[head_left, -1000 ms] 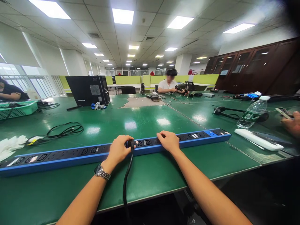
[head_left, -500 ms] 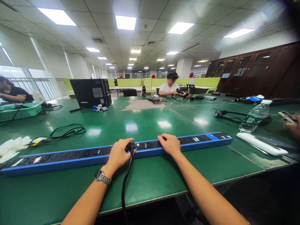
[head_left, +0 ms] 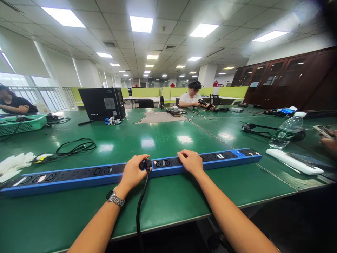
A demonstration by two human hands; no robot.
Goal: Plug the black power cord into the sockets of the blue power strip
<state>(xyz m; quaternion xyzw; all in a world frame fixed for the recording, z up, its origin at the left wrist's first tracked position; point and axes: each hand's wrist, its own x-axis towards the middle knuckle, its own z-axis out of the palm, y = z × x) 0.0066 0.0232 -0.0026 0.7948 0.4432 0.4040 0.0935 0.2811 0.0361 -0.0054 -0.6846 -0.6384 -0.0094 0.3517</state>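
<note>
A long blue power strip [head_left: 86, 181] with a black socket face lies across the green table [head_left: 168, 207] in front of me. My left hand [head_left: 133, 171], a watch on its wrist, is closed around a black power plug [head_left: 148, 163] at the middle of the strip. From the plug a thick black cord [head_left: 139, 211] hangs over the table's near edge. My right hand [head_left: 191, 161] rests over the strip to the right of the plug, its fingers curled across the far rim and gripping it. Those fingertips are partly hidden.
To the left lie a coiled black cable [head_left: 76, 146], white gloves [head_left: 15, 165] and a green basket [head_left: 28, 123]. A black computer case [head_left: 102, 104] stands farther back. On the right are a water bottle [head_left: 286, 130], a white device [head_left: 293, 161] and another person's hand [head_left: 330, 140]. A person [head_left: 193, 96] sits opposite.
Both hands stay in nearly the same places on the plug and the strip. The view has shifted only very slightly.
</note>
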